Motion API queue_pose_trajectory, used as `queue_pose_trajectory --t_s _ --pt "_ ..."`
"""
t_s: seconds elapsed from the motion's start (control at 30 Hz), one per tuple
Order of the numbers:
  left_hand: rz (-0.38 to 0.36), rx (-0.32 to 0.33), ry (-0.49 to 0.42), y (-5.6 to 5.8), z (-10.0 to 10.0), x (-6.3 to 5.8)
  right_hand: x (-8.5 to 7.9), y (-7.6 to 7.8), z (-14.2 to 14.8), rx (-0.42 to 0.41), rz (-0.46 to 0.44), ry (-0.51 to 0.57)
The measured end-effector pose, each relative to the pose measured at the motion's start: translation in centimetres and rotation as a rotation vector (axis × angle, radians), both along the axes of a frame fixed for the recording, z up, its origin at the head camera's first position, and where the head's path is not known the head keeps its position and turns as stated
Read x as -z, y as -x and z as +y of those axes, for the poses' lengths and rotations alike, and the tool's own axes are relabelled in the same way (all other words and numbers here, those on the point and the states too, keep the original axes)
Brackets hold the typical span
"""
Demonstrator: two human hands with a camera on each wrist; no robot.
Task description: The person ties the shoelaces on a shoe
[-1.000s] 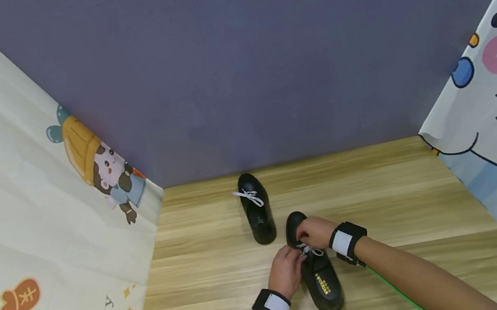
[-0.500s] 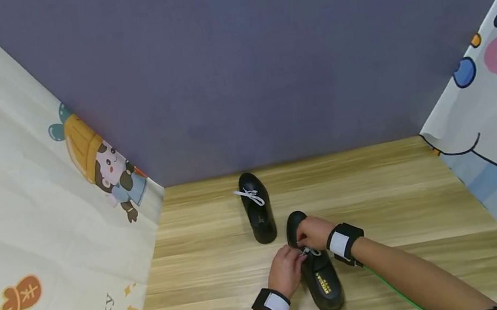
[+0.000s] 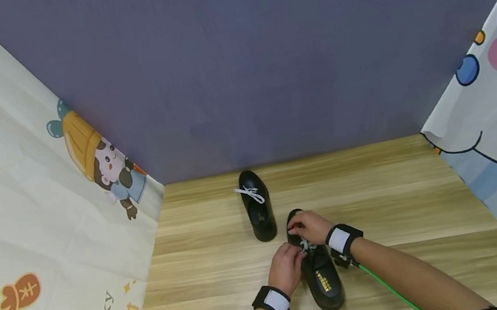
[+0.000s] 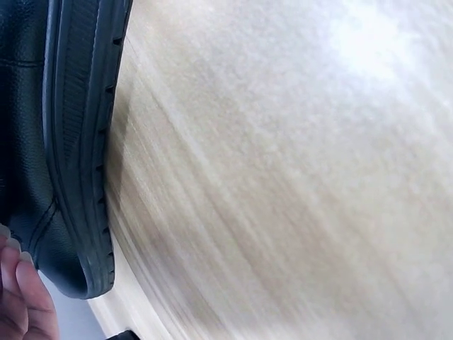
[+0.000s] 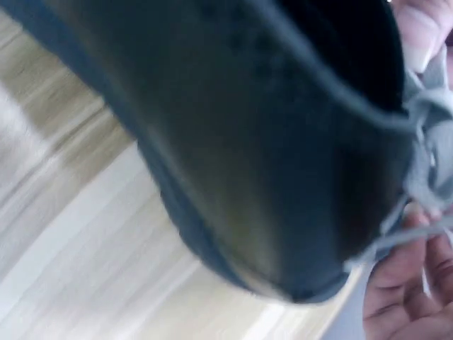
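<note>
A black lace-up shoe (image 3: 327, 294) stands on the wood-grain surface, toe pointing away, with yellow print on its insole. Its white shoelace (image 3: 308, 244) is pinched by my left hand (image 3: 286, 267) from the left side. Over the toe, my right hand (image 3: 311, 226) pinches the lace from the right. In the right wrist view, the shoelace (image 5: 425, 177) looks looped and bunched between a thumb above and curled fingers (image 5: 400, 273) below. The left wrist view shows the shoe's side and sole (image 4: 81, 142), with fingertips beside the toe; the lace is hidden there.
A second black shoe (image 3: 261, 223), its white lace tied in a bow, stands farther back to the left, near the grey-purple backdrop (image 3: 235, 70). Printed white cloths hang at the left (image 3: 42, 209) and right (image 3: 479, 134). A green cord (image 3: 386, 285) runs along the right forearm.
My right hand has shifted a little toward the shoe's toe, drawing at the lace. The loop that lay on the shoe's right side has shrunk. The left hand stays nearly in place.
</note>
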State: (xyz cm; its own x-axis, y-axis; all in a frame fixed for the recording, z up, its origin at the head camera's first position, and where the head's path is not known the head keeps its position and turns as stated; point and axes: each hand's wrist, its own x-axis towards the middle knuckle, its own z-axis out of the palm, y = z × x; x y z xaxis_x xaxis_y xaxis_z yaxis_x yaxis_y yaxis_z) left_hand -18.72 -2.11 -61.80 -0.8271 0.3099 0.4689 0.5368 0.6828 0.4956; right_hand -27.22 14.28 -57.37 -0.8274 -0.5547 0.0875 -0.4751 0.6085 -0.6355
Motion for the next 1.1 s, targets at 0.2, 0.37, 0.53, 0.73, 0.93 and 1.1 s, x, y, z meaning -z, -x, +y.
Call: queue_pose_trajectory --t_s 0.2,0.37,0.53,0.73,0.93,1.1 --pt "-0.042 -0.023 -0.030 0.1 0.1 0.0 -1.0 -0.9 2.8 0.137 -0.020 0.067" --pt "-0.074 -0.031 -0.052 0.3 0.1 0.0 -1.1 -2.4 5.0 0.120 -0.022 0.136" --pt "-0.080 -0.039 -0.057 0.6 0.3 0.3 0.0 -3.5 5.8 0.028 -0.045 0.155" --pt "-0.104 -0.028 -0.066 0.5 0.4 0.2 0.8 -3.9 5.5 0.051 -0.078 0.161" --pt "-0.131 -0.036 -0.070 0.4 0.4 0.0 0.7 -4.0 5.1 0.175 -0.037 0.119" --pt "-0.104 -0.033 -0.061 0.6 0.4 -0.1 0.4 -4.8 4.8 0.144 0.097 0.145"
